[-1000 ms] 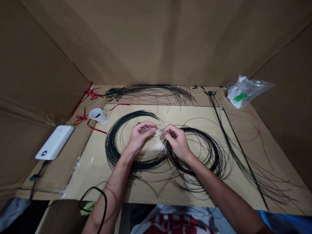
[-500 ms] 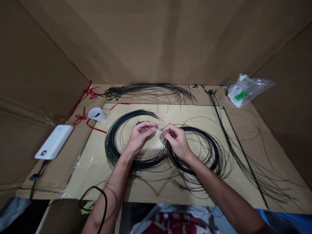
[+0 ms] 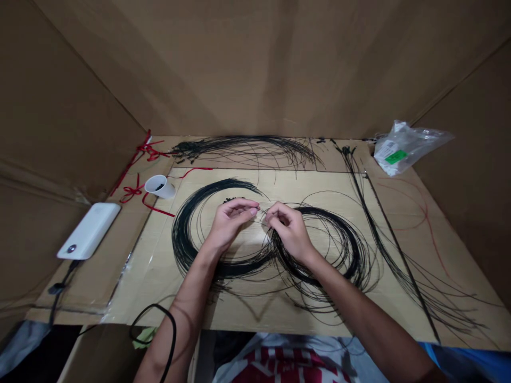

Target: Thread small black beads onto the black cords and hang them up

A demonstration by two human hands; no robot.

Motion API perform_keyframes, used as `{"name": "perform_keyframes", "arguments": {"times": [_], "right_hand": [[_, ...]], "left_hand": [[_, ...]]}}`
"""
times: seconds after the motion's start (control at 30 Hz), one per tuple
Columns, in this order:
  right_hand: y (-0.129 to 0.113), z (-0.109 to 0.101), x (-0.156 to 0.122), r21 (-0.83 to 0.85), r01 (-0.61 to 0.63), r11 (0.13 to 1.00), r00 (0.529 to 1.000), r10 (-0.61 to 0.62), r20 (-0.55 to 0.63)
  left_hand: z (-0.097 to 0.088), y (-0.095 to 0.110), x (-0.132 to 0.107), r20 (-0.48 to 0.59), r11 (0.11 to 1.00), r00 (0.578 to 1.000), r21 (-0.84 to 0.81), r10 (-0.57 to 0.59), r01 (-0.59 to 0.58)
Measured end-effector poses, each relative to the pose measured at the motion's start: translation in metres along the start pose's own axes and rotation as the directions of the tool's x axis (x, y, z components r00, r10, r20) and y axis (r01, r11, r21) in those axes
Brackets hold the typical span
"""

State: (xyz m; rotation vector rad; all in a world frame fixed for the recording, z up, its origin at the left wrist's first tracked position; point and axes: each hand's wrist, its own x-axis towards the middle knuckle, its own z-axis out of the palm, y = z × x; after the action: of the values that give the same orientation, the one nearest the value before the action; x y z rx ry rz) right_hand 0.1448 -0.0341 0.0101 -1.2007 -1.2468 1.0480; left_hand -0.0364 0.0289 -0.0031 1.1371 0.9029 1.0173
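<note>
My left hand (image 3: 231, 221) is closed in a pinch, thumb against forefinger, with a tiny dark piece at the fingertips too small to name. Just to its right, my right hand (image 3: 288, 226) pinches a thin black wire, its fingertips a short gap from the left ones. Under and around the left hand lies an open loop of black wires (image 3: 184, 229). A second, rounder coil of black wires (image 3: 353, 239) lies beneath the right hand, and the two overlap between my wrists. Small black pieces (image 3: 231, 200) show behind my left fingers.
Bundled black wires (image 3: 255, 142) lie along the back, and another bundle (image 3: 369, 218) runs down the right. At left are a white cup (image 3: 163, 187) with dark bits, red ribbons (image 3: 133, 190) and a white power bank (image 3: 90, 230). A plastic bag (image 3: 403, 149) sits back right.
Both hands stay almost still in the same pinch. The whole view has shifted very slightly.
</note>
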Motion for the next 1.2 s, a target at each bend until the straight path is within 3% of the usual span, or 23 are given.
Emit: {"name": "perform_keyframes", "arguments": {"times": [1.2], "right_hand": [[0.0005, -0.0006, -0.0005, -0.005, -0.006, 1.000, 1.000, 0.006, 0.012]], "left_hand": [[0.0010, 0.0002, -0.0006, 0.061, 0.999, 0.998, 0.051, 0.004, -0.008]]}}
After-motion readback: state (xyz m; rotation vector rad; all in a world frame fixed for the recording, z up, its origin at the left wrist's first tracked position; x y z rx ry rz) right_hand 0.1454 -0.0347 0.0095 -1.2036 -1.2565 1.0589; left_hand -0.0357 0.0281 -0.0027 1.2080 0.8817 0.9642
